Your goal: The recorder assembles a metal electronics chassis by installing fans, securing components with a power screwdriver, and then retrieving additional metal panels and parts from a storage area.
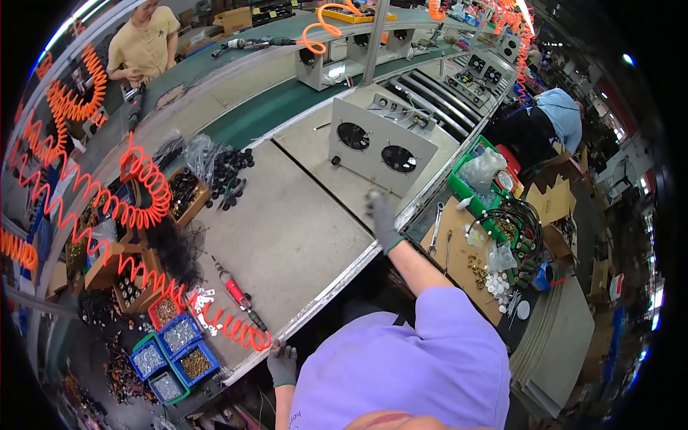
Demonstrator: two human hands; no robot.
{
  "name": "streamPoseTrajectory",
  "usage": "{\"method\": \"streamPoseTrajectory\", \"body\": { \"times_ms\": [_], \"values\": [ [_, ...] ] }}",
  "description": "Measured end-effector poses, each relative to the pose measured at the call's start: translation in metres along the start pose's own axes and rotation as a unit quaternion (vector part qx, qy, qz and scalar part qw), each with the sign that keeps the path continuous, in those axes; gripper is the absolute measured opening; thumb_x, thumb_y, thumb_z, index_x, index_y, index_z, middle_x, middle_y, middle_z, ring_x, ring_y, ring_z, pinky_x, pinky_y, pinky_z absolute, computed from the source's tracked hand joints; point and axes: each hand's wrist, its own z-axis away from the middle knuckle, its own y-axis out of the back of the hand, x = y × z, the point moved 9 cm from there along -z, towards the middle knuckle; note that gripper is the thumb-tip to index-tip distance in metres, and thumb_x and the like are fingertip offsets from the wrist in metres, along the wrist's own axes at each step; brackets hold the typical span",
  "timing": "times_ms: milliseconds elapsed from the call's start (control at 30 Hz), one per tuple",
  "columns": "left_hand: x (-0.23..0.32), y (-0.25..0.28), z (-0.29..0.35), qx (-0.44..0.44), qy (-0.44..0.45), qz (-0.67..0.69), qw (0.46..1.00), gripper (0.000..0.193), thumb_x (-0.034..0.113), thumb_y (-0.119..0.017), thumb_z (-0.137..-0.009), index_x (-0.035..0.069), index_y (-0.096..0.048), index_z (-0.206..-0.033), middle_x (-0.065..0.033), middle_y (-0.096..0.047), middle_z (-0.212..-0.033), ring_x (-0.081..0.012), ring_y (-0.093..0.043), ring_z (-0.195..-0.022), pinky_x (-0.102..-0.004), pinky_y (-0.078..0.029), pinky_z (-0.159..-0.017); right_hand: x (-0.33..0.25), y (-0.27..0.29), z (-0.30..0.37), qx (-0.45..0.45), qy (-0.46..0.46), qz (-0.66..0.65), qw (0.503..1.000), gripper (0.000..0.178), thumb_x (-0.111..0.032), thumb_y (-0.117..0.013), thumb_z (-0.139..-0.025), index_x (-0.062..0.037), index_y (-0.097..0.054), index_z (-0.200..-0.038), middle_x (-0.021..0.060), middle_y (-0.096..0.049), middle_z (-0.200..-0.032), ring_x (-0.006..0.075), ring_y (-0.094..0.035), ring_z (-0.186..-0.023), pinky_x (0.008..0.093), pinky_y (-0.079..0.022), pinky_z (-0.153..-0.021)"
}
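A grey metal panel unit (373,163) with two round black fans stands upright on the bench top, with wiring and fittings behind it. My right hand (382,218), in a grey glove, is just in front of the panel's lower edge, near a small brass fitting. Its fingers look extended, slightly blurred, with nothing visible in them. At the bench's near edge is my left hand (283,362), also gloved, its fingers apart against the edge. Close to it lies the end of an orange coiled air hose (247,333), joined to a red and black power screwdriver (234,289).
Left: blue bins (179,334) of screws, cardboard boxes (188,193), black knobs (228,172) and fan guards (190,247). Right: a side table with a wrench (436,228), a green crate (466,179) and black hoses (527,218). Rollers (433,100) lie beyond. Two people (147,39) work farther off.
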Motion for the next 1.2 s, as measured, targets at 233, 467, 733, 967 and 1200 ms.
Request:
{"method": "streamPoseTrajectory", "body": {
  "times_ms": [233, 467, 733, 967, 1200],
  "values": [
    [0.018, -0.174, -0.050, -0.118, -0.003, -0.110, 0.987, 0.025, 0.020, -0.055, -0.078, 0.011, -0.056, -0.102, -0.0048, -0.056, -0.089, -0.0198, -0.051, -0.076, -0.0362, -0.043, -0.072, -0.063, 0.154, -0.113, 0.298, 0.127, 0.151, 0.934, 0.040, -0.039, -0.046, -0.090, -0.0033, -0.057, -0.102, 0.0144, -0.061, -0.086, 0.0259, -0.056, -0.083, 0.0358, -0.044, -0.074],
    [0.034, -0.530, -0.070, -0.323, -0.264, -0.448, 0.791, 0.043, 0.025, -0.050, -0.089, 0.001, -0.045, -0.124, -0.0102, -0.056, -0.109, -0.0184, -0.055, -0.092, -0.0323, -0.047, -0.079, -0.023, 0.165, -0.171, 0.269, 0.148, -0.065, 0.950, 0.047, -0.042, -0.043, -0.092, 0.0012, -0.058, -0.082, 0.0042, -0.054, -0.077, 0.0142, -0.047, -0.071, 0.0295, -0.041, -0.068],
    [0.009, -0.707, -0.173, -0.268, -0.469, -0.621, 0.568, 0.066, -0.002, -0.044, -0.066, 0.001, -0.040, -0.131, -0.0148, -0.049, -0.125, -0.0223, -0.049, -0.113, -0.0285, -0.040, -0.091, -0.037, 0.139, -0.172, 0.244, 0.060, -0.113, 0.961, 0.024, -0.026, -0.050, -0.085, -0.0104, -0.050, -0.067, -0.0020, -0.042, -0.065, 0.0099, -0.038, -0.061, 0.0261, -0.034, -0.060],
    [-0.016, -0.684, -0.147, -0.307, -0.421, -0.603, 0.604, 0.025, 0.006, -0.052, -0.074, 0.004, -0.050, -0.099, -0.0085, -0.055, -0.082, -0.0182, -0.053, -0.073, -0.0304, -0.043, -0.065, -0.028, 0.185, -0.188, 0.192, 0.033, -0.159, 0.968, 0.033, -0.024, -0.047, -0.086, -0.0135, -0.036, -0.056, -0.0050, -0.032, -0.053, 0.0066, -0.030, -0.048, 0.0245, -0.025, -0.047],
    [-0.098, -0.618, -0.010, -0.503, -0.409, -0.612, 0.453, 0.019, 0.009, -0.056, -0.072, 0.006, -0.045, -0.087, -0.0145, -0.050, -0.084, -0.0310, -0.053, -0.078, -0.0374, -0.043, -0.066, -0.106, 0.255, -0.245, 0.094, 0.077, -0.193, 0.974, 0.035, -0.021, -0.044, -0.087, -0.0149, -0.032, -0.055, -0.0028, -0.030, -0.046, 0.0102, -0.030, -0.042, 0.0253, -0.027, -0.045]
  ]
}}
